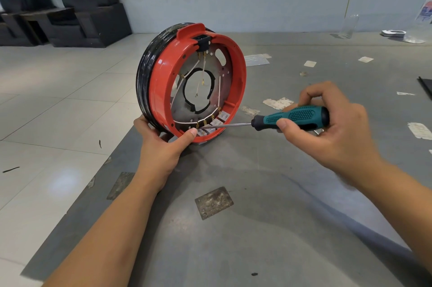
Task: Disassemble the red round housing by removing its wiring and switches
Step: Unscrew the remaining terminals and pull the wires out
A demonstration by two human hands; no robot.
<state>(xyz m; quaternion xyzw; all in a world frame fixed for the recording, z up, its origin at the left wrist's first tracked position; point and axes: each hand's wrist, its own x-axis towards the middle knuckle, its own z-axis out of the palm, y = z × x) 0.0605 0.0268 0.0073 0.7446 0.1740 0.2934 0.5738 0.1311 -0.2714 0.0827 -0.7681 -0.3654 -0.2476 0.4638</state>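
Observation:
The red round housing (240, 71) stands on edge at the grey table's left edge, its open side facing me, black wrapping on its back. Inside, white wires (184, 122) run to several white switches (218, 120) along the bottom rim and up to a black socket (203, 40) at the top. My left hand (161, 144) grips the lower rim, thumb pressed on the inside edge. My right hand (334, 127) holds a green-and-black screwdriver (292, 118), its metal tip at the brass terminals beside my left thumb.
The grey table (233, 228) carries tape scraps and a square patch (214, 202). A clear glass (349, 26) and plastic items stand at the far right. Tiled floor lies left of the table, with dark armchairs (88, 10) against the wall.

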